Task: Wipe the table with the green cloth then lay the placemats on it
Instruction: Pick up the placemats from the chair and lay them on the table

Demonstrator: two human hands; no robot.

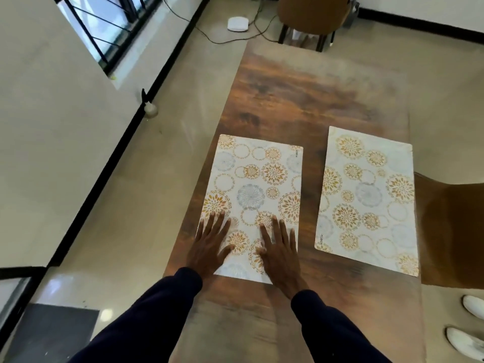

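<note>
Two white placemats with gold and grey flower circles lie flat on the brown wooden table (pixel 301 100). The left placemat (pixel 258 184) sits along the table's left edge. My left hand (pixel 209 244) and my right hand (pixel 280 250) both press flat on its near end, fingers straight and spread. The right placemat (pixel 366 197) lies along the table's right edge, untouched. No green cloth is in view.
A brown chair (pixel 450 231) stands at the table's right side and another brown chair (pixel 311 17) at the far end. A white device (pixel 237 23) with cables lies on the floor. White shoes (pixel 468 323) show at the lower right. A wall and window are on the left.
</note>
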